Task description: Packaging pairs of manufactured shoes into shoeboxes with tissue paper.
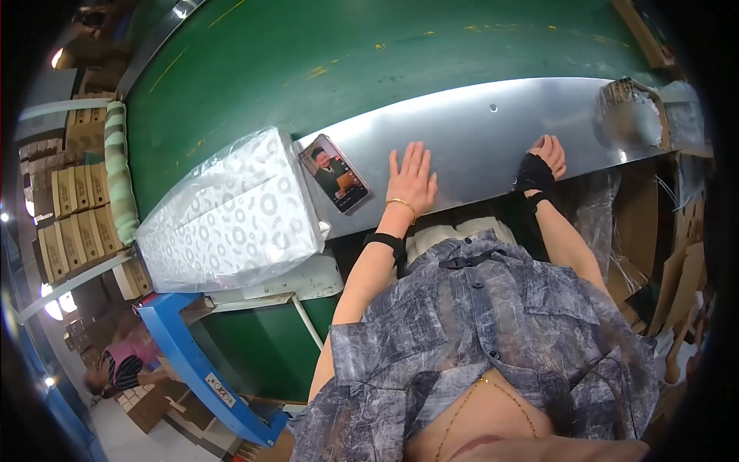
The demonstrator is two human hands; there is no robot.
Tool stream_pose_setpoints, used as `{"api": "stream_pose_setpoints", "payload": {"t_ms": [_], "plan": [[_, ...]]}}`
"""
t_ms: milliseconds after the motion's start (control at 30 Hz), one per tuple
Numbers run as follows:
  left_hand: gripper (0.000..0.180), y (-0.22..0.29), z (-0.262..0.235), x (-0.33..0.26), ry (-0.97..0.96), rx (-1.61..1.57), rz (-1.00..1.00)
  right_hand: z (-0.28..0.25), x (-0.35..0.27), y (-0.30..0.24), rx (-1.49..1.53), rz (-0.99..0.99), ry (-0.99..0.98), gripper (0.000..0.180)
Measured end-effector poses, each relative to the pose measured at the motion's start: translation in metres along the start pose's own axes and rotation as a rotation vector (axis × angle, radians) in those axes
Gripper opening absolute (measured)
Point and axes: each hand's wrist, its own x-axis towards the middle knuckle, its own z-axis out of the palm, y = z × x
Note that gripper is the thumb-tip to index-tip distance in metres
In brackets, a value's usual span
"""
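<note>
My left hand (412, 182) lies flat on the bare metal strip (469, 127) of the work table, its fingers stretched out and holding nothing. A thin gold bracelet and a black band circle that wrist. Farther right, my right hand (549, 156) rests near the strip's front edge in a black wrist wrap (533, 172). Its fingers are loosely curled together, and I see nothing in them. A phone (336, 173) showing a person on its screen lies left of my left hand, apart from it. It sits beside a large white patterned package (231, 200) wrapped in clear plastic.
Beyond the metal strip runs a green surface (369, 54). A tape roll (633, 119) or similar round thing stands at the strip's right end. Stacked cardboard boxes (81, 239) and a blue metal frame (188, 362) are at left. A person (127, 358) is at lower left.
</note>
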Motion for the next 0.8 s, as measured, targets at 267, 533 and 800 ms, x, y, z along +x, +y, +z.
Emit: {"api": "stream_pose_setpoints", "payload": {"t_ms": [267,533,800], "plan": [[0.046,0.021,-0.007,0.018,0.003,0.016,0.037,0.003,0.009,0.011,-0.152,0.168,-0.115,0.023],[0.047,0.008,-0.002,-0.025,-0.008,0.119,-0.018,0.002,-0.014,-0.005,0.211,0.016,0.128,0.028],[0.044,0.040,0.023,0.003,0.124,0.191,-0.269,-0.027,0.020,0.034,0.174,-0.192,-0.138,0.029]]}}
